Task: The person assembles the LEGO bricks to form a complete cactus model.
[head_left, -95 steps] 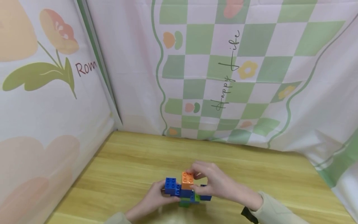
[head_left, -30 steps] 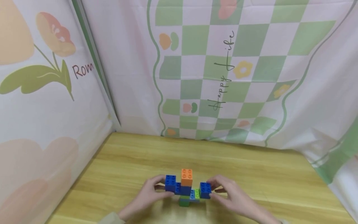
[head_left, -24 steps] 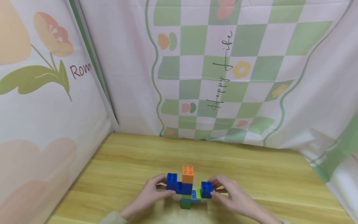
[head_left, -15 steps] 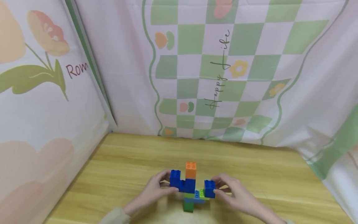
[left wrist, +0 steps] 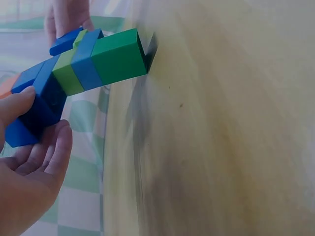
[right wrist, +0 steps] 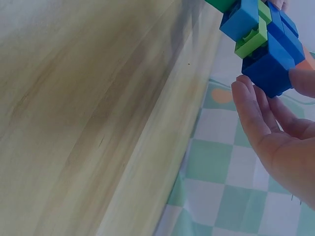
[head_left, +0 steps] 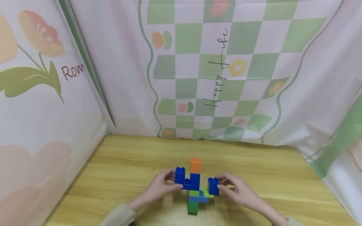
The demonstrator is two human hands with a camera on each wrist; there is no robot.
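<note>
Between the two hands stands a figure of stacked toy building bricks. A green brick point(head_left: 193, 207) is at the bottom, with a lighter blue brick point(head_left: 201, 199) and lime green bricks point(head_left: 208, 192) above it. Higher up are dark blue bricks point(head_left: 194, 182), with an orange brick point(head_left: 195, 165) on top. My left hand point(head_left: 161, 185) pinches the dark blue brick at the left end point(head_left: 180, 175) between thumb and fingers. On the other side, my right hand point(head_left: 236, 190) pinches a dark blue brick point(right wrist: 269, 66). Whether the green brick touches the table is hard to tell.
The wooden table point(head_left: 141, 153) spreads around the figure. A patterned curtain point(head_left: 215, 84) hangs along its back edge, and a white flowered cloth wall point(head_left: 42, 119) borders the left side.
My right hand has let go of the orange brick and taken hold of the right dark blue brick. The figure has tipped so its front faces show more; the head view has shifted slightly.
</note>
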